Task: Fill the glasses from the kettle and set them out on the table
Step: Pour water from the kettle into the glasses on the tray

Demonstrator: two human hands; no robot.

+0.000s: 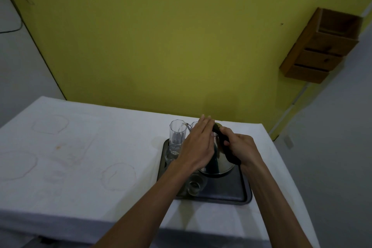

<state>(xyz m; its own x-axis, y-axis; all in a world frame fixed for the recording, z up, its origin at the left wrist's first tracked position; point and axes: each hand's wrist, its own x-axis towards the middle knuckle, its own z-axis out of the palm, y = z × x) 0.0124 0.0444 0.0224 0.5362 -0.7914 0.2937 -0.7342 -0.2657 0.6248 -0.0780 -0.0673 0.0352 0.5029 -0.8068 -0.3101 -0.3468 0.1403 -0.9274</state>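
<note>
Right hand [239, 147] gripped the handle of the kettle [219, 165]; left hand [198, 143] lay flat on its top, spout pouring into the far-left glass [177, 133] on the tray [225, 193]. I judged filling barely begun, with nothing set out on the table [90, 147] yet.

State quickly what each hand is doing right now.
Left hand: open, laid flat on top of the kettle.
Right hand: closed, gripping the kettle's black handle.

left hand [198, 143]: fingers straight, palm down, forearm extended | right hand [242, 148]: fingers curled round kettle handle [231, 156]
</note>
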